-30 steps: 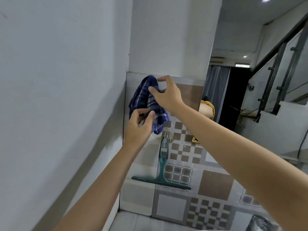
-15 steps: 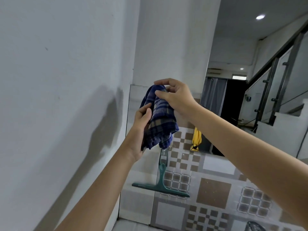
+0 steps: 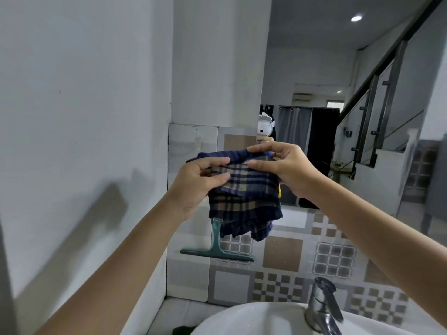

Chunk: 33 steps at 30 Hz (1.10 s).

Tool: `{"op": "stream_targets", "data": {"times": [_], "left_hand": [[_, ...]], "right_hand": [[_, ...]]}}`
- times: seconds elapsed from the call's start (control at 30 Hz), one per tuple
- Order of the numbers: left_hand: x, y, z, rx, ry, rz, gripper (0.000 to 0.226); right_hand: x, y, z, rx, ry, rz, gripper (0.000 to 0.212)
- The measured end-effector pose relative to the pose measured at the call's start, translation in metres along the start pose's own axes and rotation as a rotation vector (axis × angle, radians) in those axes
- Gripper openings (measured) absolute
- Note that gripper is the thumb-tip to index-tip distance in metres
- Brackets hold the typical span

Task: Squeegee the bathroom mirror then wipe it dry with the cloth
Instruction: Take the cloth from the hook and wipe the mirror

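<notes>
The wiping step looks to be in hand. Both hands hold the cloth point(image 3: 244, 197) up in front of the tiled wall, just left of the mirror point(image 3: 362, 117), and seem to be folding or arranging it into a pad. The left hand point(image 3: 196, 184) pinches the cloth's left edge between thumb and fingers. The right hand point(image 3: 280, 165) grips the top right part, its thumb and fingers closed on the fabric. The squeegee point(image 3: 216, 247) hangs on the wall tiles below the cloth, touched by neither hand, so the first half of the task is probably finished, though the glass is too far and too blurred to show whether it is wet or streaked.

The next move, as I judge it, calls for bunching the cloth into one hand, swinging it right to the mirror and pressing it flat against the glass in overlapping strokes.

The cloth is a soft woven check in dark blue and tan, limp, with layered folds and a ragged lower edge hanging down. The squeegee is dull green plastic, a T shape with a narrow handle and a long straight blade at the bottom. The wall tiles are smooth, patterned in grey, white and brown squares. Near the bottom sits a round white basin point(image 3: 242, 320), glossy, with a shiny metal tap point(image 3: 323, 305) at its far right rim.
</notes>
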State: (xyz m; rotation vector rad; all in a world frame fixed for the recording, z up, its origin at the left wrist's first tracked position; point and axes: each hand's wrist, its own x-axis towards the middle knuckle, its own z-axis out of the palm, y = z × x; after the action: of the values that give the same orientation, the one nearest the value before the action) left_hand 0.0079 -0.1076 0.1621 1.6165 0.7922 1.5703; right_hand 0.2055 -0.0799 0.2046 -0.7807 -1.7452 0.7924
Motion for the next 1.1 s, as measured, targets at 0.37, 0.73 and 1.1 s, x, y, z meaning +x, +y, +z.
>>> {"op": "stream_targets", "data": {"times": [0.37,0.73,1.1], "left_hand": [[-0.01,0.03,0.051,0.714,0.177,0.155,0.022],[-0.005,0.033,0.116,0.254,0.05,0.227,0.031],[0.012,0.047,0.204,0.061,-0.046,0.085,0.023]], "right_hand": [[-0.058,0.001,-0.054,-0.242,0.056,-0.115,0.042],[-0.099,0.019,-0.121,-0.096,-0.008,-0.291,0.033],[-0.142,0.029,-0.193,-0.09,-0.111,-0.324,0.022]]}}
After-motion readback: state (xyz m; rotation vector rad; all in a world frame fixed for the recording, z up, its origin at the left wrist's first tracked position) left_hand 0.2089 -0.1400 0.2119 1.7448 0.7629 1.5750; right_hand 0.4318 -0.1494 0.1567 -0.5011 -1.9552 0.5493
